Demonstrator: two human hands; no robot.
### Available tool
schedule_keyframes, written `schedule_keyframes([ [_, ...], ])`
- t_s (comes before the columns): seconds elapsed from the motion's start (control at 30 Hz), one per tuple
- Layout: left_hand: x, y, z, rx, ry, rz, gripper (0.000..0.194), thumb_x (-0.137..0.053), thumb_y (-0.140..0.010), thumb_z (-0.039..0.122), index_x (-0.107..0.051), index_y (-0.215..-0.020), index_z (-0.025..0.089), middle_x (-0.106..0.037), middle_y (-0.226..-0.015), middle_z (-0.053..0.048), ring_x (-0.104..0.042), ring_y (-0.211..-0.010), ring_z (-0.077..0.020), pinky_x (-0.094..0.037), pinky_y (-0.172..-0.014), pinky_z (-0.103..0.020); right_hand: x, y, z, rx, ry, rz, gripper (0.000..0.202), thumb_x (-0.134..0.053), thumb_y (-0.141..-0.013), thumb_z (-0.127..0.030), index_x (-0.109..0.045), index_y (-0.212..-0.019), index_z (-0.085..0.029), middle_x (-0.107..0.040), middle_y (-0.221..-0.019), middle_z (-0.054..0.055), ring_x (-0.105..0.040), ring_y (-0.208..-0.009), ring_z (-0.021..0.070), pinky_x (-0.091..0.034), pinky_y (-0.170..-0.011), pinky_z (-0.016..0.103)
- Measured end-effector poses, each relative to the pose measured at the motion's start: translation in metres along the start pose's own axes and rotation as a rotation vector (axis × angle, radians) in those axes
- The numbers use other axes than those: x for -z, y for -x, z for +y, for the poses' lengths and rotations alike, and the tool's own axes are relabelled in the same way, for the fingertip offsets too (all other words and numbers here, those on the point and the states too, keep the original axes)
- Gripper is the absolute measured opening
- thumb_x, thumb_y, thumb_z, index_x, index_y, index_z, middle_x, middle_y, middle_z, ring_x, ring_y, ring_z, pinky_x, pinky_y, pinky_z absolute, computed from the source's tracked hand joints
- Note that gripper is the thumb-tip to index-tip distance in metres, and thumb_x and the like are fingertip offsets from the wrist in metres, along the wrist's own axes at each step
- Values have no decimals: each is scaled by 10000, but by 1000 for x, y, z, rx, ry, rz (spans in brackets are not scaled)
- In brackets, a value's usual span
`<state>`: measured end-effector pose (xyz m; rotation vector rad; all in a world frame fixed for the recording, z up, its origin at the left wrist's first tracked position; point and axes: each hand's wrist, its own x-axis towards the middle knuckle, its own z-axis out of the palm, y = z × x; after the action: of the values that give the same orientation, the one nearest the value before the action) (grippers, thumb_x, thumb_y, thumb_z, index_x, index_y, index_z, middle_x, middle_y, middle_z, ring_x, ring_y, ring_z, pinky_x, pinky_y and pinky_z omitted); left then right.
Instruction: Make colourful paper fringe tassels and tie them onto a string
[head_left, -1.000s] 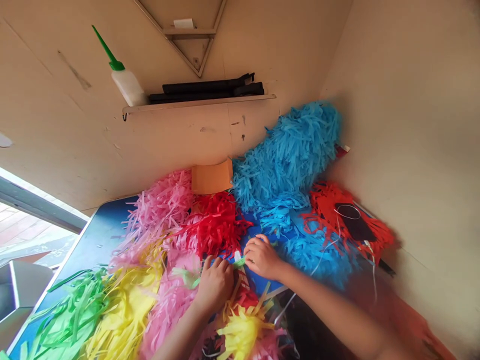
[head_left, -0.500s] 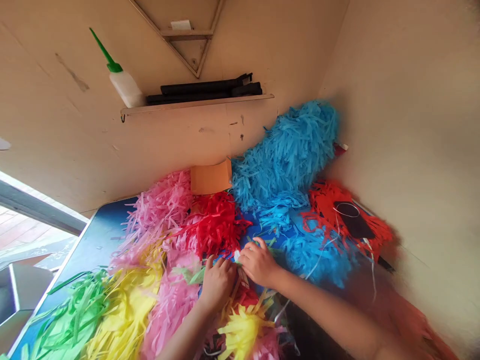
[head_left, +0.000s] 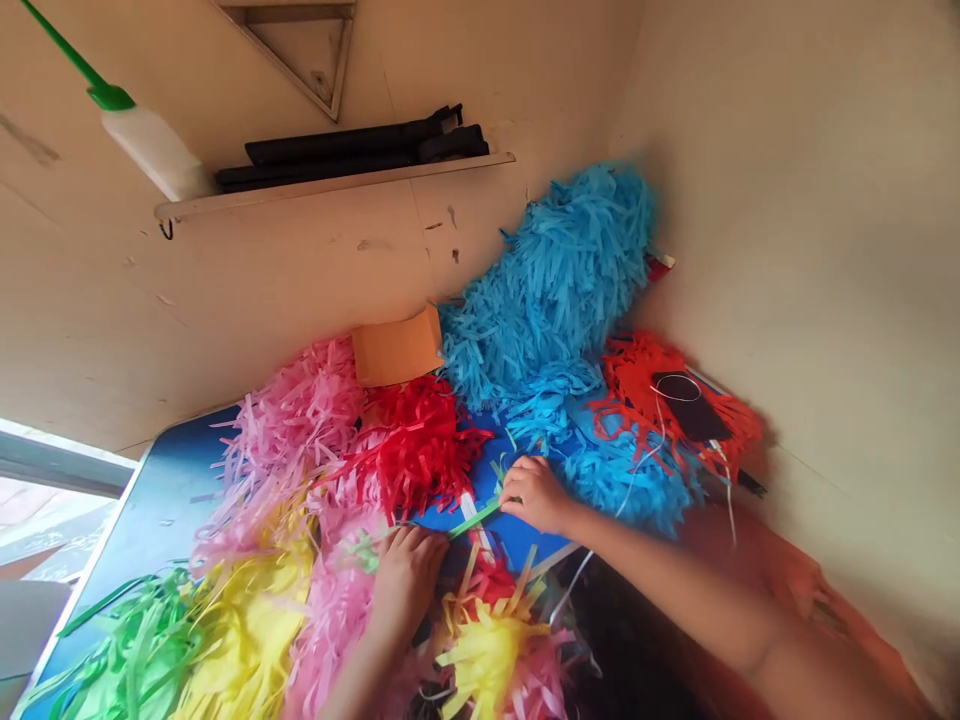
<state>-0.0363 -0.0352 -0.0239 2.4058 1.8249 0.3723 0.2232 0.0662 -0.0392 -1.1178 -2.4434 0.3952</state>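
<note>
Since half a second ago the hands have drawn apart, and a green strip (head_left: 475, 518) now shows straight between them above the blue table (head_left: 525, 541). The right hand (head_left: 535, 495) is closed on the strip's right part, with green bits just past its fingers; the left hand (head_left: 412, 570) bends down over the left part, its fingertips hidden, so whether it pinches or presses I cannot tell. Pink fringe (head_left: 337, 610) lies beside the left hand, red fringe (head_left: 420, 440) beyond the strip, a yellow tuft (head_left: 484, 650) nearer the person
</note>
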Motion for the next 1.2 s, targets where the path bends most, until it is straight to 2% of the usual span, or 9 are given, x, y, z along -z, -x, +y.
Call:
schedule_keyframes([
  [0.23, -5, -1, -5, 84, 111, 7, 215, -572, -938, 345, -724, -847, 223, -716, -876, -43, -649, -843, -218, -482, -779, -359, 5, -2, 4, -87, -73, 11, 105, -803, -796, -357, -771, -737, -277, -726, -831, -15, -566, -926, 188, -309, -849, 364],
  [0.4, -3, -4, -4, 129, 131, -1, 270, -528, -956, 359, -708, -819, 210, -700, -862, -53, -647, -822, -216, -484, -764, -353, 7, -3, 1, -130, -84, 6, 135, -836, -748, -332, -751, -682, -250, -723, -817, -17, -571, -935, 193, -297, -865, 371],
  [0.57, 1, -9, 1, 169, 91, -25, 302, -490, -962, 346, -694, -789, 206, -686, -839, -56, -636, -823, -224, -471, -772, -360, 8, -7, -2, -165, -70, -10, 120, -809, -754, -304, -747, -671, -244, -714, -793, -12, -565, -910, 192, -302, -870, 373],
  [0.97, 5, -16, 2, 185, -2, -102, 263, -565, -927, 338, -696, -738, 211, -691, -818, -40, -636, -838, -215, -453, -756, -328, 11, -16, -6, -224, -21, -78, 128, -784, -738, -313, -741, -641, -241, -723, -798, 0, -572, -881, 199, -319, -861, 374],
  [1.03, 6, -16, 3, 173, -24, -98, 223, -572, -929, 319, -709, -796, 203, -694, -846, -49, -634, -843, -221, -454, -753, -338, 12, -17, -8, -224, -6, -81, 141, -783, -734, -310, -727, -632, -232, -721, -790, 9, -571, -878, 208, -323, -855, 379],
  [1.1, 9, -16, 6, 126, -50, -91, 175, -564, -937, 281, -722, -943, 205, -702, -933, -71, -624, -900, -243, -450, -793, -372, 14, -17, -12, -215, 15, -74, 127, -777, -741, -298, -712, -662, -221, -715, -791, 16, -569, -883, 217, -327, -863, 392],
  [1.2, 14, -15, 15, -39, -75, -117, 211, -554, -945, 223, -702, -1090, 258, -704, -1015, -57, -596, -967, -248, -416, -889, -409, 19, -14, -21, -151, 50, -58, 60, -732, -793, -257, -699, -756, -223, -713, -857, 24, -556, -955, 232, -303, -950, 438],
])
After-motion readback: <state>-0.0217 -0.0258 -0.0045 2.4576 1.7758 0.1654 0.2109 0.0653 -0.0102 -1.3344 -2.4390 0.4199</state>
